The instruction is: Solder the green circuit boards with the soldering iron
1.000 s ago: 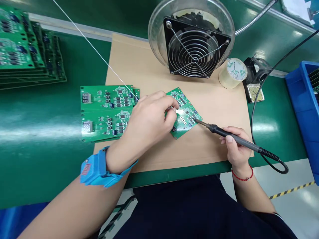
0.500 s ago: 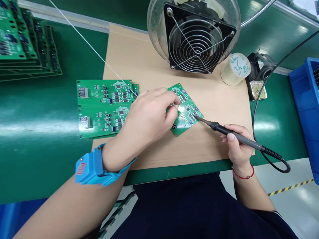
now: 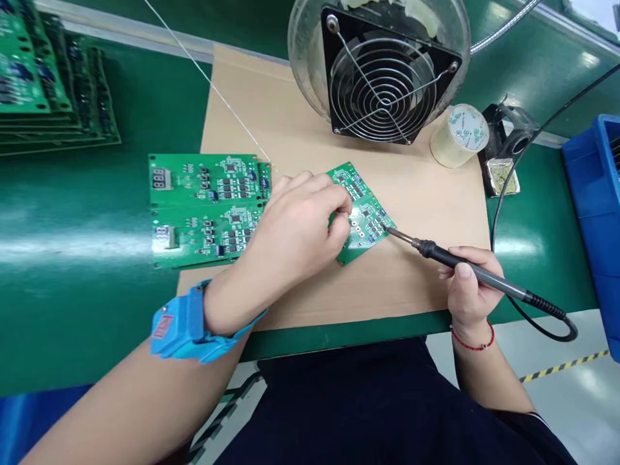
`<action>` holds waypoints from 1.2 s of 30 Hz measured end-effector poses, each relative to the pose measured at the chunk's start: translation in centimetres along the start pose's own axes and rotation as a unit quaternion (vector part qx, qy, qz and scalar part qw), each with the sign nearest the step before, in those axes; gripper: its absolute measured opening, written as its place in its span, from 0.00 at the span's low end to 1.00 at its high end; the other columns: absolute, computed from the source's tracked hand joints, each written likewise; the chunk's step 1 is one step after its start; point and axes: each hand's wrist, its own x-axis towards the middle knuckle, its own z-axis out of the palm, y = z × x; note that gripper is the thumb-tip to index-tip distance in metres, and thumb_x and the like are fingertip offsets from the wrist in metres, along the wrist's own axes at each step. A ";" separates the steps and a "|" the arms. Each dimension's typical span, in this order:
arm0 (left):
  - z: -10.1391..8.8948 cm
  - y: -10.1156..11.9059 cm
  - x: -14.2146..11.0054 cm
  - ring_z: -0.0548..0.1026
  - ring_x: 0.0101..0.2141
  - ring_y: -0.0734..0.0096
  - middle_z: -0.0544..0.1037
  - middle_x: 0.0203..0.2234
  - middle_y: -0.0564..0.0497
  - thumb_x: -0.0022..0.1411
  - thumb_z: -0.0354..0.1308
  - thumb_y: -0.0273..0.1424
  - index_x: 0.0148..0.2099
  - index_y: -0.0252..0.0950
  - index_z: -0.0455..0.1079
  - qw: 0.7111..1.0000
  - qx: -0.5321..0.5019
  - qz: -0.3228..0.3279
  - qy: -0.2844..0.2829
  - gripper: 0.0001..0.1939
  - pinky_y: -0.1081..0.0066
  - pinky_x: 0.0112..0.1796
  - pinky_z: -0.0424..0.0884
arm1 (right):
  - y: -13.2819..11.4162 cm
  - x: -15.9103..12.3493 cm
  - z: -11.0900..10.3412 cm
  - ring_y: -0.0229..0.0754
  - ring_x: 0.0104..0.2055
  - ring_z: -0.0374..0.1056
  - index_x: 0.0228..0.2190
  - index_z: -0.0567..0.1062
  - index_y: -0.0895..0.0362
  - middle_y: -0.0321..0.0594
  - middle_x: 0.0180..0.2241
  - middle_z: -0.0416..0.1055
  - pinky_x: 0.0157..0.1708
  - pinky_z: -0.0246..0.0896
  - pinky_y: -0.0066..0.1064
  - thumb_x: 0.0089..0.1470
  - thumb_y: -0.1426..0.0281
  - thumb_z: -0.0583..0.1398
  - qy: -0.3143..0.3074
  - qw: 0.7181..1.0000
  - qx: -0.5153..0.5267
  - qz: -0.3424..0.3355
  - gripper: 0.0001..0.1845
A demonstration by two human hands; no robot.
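My right hand (image 3: 472, 284) grips a soldering iron (image 3: 484, 276) by its handle. The iron's tip rests at or just above the right corner of a green circuit board (image 3: 371, 223), which lies turned at an angle. Over the left side of this board, my left hand (image 3: 305, 216) is closed in a pinch and hides part of it. A thin pale solder wire (image 3: 213, 87) slants down from above and disappears at my left hand; its end is hidden. To the left lie larger green boards (image 3: 181, 187) with digit displays, partly under my left hand.
A fan with a wire guard (image 3: 382, 97) stands behind the board on the cardboard sheet (image 3: 256, 103). Right of it are a roll of tape (image 3: 458, 135) and an iron stand with sponge (image 3: 504, 174). Stacked boards (image 3: 53, 97) stand far left, a blue bin (image 3: 591, 213) far right.
My right hand and the soldering iron have moved a little to the right, the tip sliding toward the board's corner. My left hand and the solder wire have shifted slightly right.
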 end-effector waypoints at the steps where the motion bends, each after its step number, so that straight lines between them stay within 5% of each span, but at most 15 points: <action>1: 0.2 -0.1 0.0 0.68 0.36 0.62 0.73 0.29 0.47 0.58 0.46 0.25 0.30 0.35 0.67 1.000 0.002 0.011 0.010 0.09 0.62 0.38 0.61 | 0.0 0.0 0.0 0.34 0.21 0.70 0.37 0.76 0.54 0.33 0.25 0.74 0.18 0.66 0.26 0.58 0.66 0.61 0.002 1.000 0.000 -0.002 0.07; 22: 2.2 -0.4 -0.4 0.68 0.34 0.60 0.72 0.29 0.46 0.67 0.46 0.28 0.34 0.36 0.74 0.993 0.036 0.106 0.039 0.16 0.61 0.37 0.62 | 0.1 -0.1 -0.1 0.35 0.23 0.72 0.38 0.76 0.54 0.33 0.25 0.75 0.20 0.70 0.27 0.58 0.65 0.61 -0.026 0.999 -0.029 0.025 0.07; 25: 1.5 -0.7 -0.3 0.68 0.35 0.61 0.72 0.31 0.46 0.66 0.49 0.29 0.35 0.35 0.76 0.992 0.014 0.070 0.101 0.14 0.62 0.37 0.64 | 0.0 -0.1 0.0 0.35 0.22 0.71 0.38 0.76 0.54 0.34 0.25 0.74 0.19 0.69 0.27 0.58 0.64 0.60 -0.011 1.000 -0.023 0.014 0.08; 29: 0.1 -0.8 -0.2 0.71 0.33 0.67 0.73 0.29 0.51 0.64 0.51 0.28 0.36 0.38 0.74 0.988 -0.042 -0.055 0.140 0.10 0.66 0.37 0.67 | -0.1 -0.1 0.0 0.34 0.21 0.70 0.38 0.76 0.54 0.34 0.25 0.74 0.19 0.67 0.27 0.59 0.65 0.60 0.007 1.000 -0.013 0.005 0.08; 31: -0.3 -0.9 -0.2 0.74 0.35 0.68 0.77 0.34 0.52 0.64 0.51 0.28 0.42 0.38 0.73 0.978 -0.088 -0.105 0.160 0.10 0.66 0.40 0.69 | 0.0 -0.1 0.0 0.35 0.21 0.70 0.38 0.76 0.54 0.34 0.25 0.74 0.19 0.67 0.28 0.58 0.65 0.60 0.005 1.000 -0.020 0.007 0.08; 33: -0.3 -1.1 -0.1 0.76 0.44 0.66 0.75 0.49 0.48 0.62 0.52 0.28 0.57 0.40 0.66 0.968 -0.140 -0.116 0.173 0.20 0.64 0.46 0.71 | 0.1 -0.2 0.0 0.35 0.22 0.70 0.39 0.76 0.54 0.34 0.27 0.74 0.20 0.68 0.29 0.58 0.65 0.60 0.009 1.000 -0.016 0.005 0.08; 36: 0.1 -1.6 0.1 0.68 0.58 0.57 0.55 0.67 0.41 0.58 0.55 0.28 0.70 0.39 0.41 0.970 -0.153 -0.103 0.161 0.42 0.57 0.56 0.67 | 0.5 -0.3 0.0 0.34 0.23 0.70 0.40 0.76 0.53 0.34 0.28 0.73 0.22 0.68 0.28 0.58 0.66 0.60 0.024 1.000 -0.008 -0.002 0.08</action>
